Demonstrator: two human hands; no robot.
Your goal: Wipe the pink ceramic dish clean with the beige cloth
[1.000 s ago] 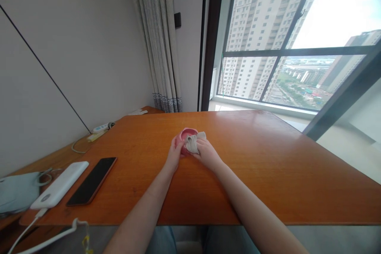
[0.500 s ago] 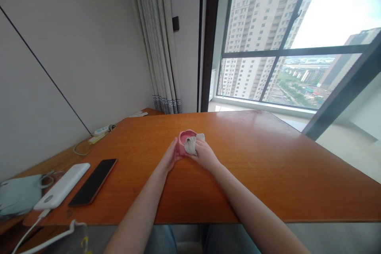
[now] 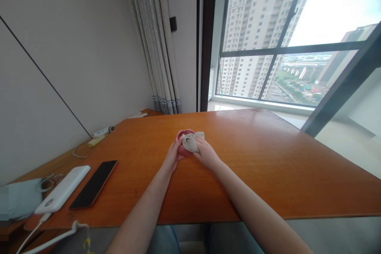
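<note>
A small pink bowl (image 3: 185, 152) with a wavy rim is held over the middle of the wooden table. My left hand (image 3: 172, 156) is closed around its near left side. In my right hand (image 3: 207, 154) is a bunched light grey cloth (image 3: 190, 143), pressed against the bowl's rim and covering much of its opening. The fingertips of my right hand are partly hidden by the cloth. Whether the bowl's base touches the table I cannot tell.
On the left of the table (image 3: 262, 174) lie a black phone (image 3: 94, 184) and a white power bank (image 3: 63, 189) with a cable plugged in. A pale pouch (image 3: 25, 198) lies beyond them. A power strip (image 3: 101, 132) sits by the wall, and a window (image 3: 268, 51) is behind.
The cloth has shifted slightly left and covers more of the bowl's opening. My left hand has moved a little lower on the bowl's side. The view has tilted slightly.
</note>
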